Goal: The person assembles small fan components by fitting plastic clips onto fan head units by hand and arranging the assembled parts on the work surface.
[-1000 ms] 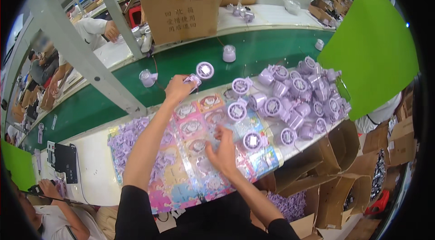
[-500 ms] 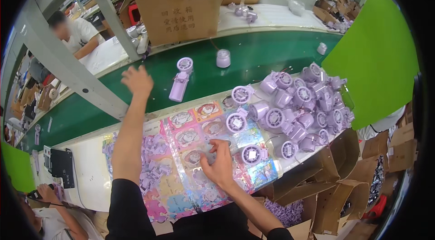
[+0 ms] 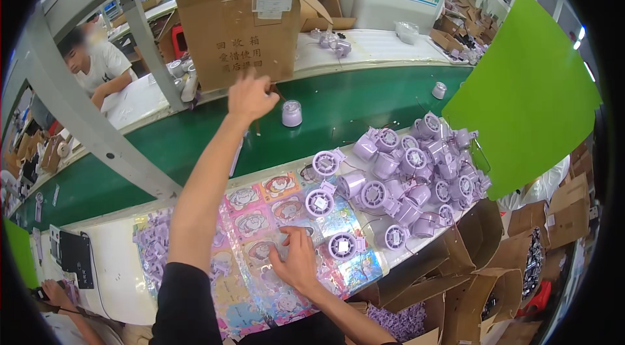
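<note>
My left hand [image 3: 250, 96] reaches over the green conveyor belt, fingers stretched out and slightly blurred, with nothing visible in them. Just right of it stands a lilac cup-shaped housing [image 3: 291, 113], apart from the hand. My left forearm mostly covers a lilac handheld fan part; only a sliver of its handle [image 3: 236, 158] shows. Above the colourful cartoon-printed mat [image 3: 242, 228] hovers my right hand [image 3: 296, 260], loosely bent, thumb and fingers apart, holding nothing I can see. To its right lie round lilac fan heads, including one [image 3: 343, 247] with a white square in its centre.
A heap of lilac fan heads [image 3: 416, 172] fills the bench's right side. Small lilac parts [image 3: 153, 244] lie at left. A grey post [image 3: 120, 143] rises beside my left arm. Cardboard boxes [image 3: 449, 254] stand lower right, a green panel [image 3: 521, 97] above them. A co-worker [image 3: 101, 68] sits beyond the belt.
My left hand has moved right across the belt, and its forearm now covers most of the fan part. My right hand stays over the mat. The whole view has shifted somewhat.
</note>
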Action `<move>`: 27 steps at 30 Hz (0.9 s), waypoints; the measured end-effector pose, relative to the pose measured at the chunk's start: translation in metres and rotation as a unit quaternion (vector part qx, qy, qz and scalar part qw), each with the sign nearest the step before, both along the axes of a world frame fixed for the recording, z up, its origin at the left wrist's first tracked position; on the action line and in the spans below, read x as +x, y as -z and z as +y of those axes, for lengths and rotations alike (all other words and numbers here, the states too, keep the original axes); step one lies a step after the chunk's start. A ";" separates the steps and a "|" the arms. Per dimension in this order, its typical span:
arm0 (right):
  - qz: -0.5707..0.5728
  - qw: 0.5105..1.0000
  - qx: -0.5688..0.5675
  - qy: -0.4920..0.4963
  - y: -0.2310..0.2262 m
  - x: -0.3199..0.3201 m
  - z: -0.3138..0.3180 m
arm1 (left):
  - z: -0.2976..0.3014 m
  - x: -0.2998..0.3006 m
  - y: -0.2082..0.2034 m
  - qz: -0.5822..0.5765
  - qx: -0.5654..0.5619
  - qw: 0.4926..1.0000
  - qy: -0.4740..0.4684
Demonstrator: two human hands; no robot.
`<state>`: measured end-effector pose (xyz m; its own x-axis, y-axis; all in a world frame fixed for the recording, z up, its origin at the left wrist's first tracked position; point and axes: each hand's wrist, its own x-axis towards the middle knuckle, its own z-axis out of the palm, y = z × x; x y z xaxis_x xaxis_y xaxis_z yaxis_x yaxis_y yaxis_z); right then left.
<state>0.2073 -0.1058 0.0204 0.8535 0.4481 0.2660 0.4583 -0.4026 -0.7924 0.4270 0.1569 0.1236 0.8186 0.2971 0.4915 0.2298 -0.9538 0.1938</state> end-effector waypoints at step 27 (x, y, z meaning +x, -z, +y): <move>-0.033 0.999 -0.033 -0.014 0.003 -0.001 0.006 | -0.035 -0.022 0.081 0.123 -0.437 0.875 0.167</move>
<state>0.2063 -0.1000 0.0173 0.8215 0.4906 0.2905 0.5209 -0.4384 -0.7325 0.4048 0.1222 0.0424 0.9805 0.1962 -0.0067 0.1037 -0.4884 0.8664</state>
